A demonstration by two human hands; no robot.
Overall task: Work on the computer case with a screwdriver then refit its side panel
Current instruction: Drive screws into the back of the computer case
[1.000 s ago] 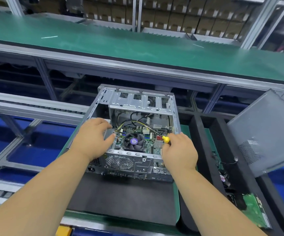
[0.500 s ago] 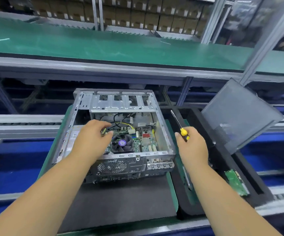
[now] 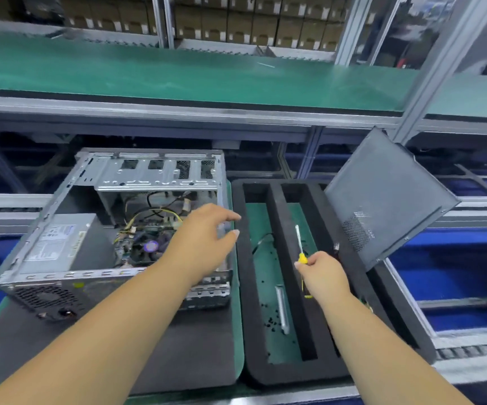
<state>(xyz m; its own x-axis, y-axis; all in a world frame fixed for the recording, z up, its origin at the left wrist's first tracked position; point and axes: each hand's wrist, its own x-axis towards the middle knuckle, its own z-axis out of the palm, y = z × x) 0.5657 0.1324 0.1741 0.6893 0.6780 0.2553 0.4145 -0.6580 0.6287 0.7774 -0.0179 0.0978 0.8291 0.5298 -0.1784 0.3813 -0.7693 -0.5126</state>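
Screwdriver sits in the right hand, fingers pinched round its yellow handle, shaft pointing to 12 o'clock over the middle slot of the black foam tray. The left hand hovers at the case's right wall, fingers spread and loose, gripping nothing. The case lies open-side up at 9 o'clock of the tray, with its fan, cables and power supply exposed. The panel leans tilted at 2 o'clock, its lower edge resting at the tray's far right side.

The driver work looks finished, so the step in hand is probably parking the tool. It is best to lay it flat along the slot rather than drop it, so it cannot roll or bounce out. Both hands are then free for the panel, which is wide and thin and will flex if lifted by one corner. It should be gripped on two edges, carried over the case level, and its tabs lined up with the frame rails before sliding.

A silver bar and scattered small dark bits, likely screws, lie in the left slot at 7 o'clock of the right hand. A loose black wire lies there too. Yellow cables rise inside the case and could catch under the panel.
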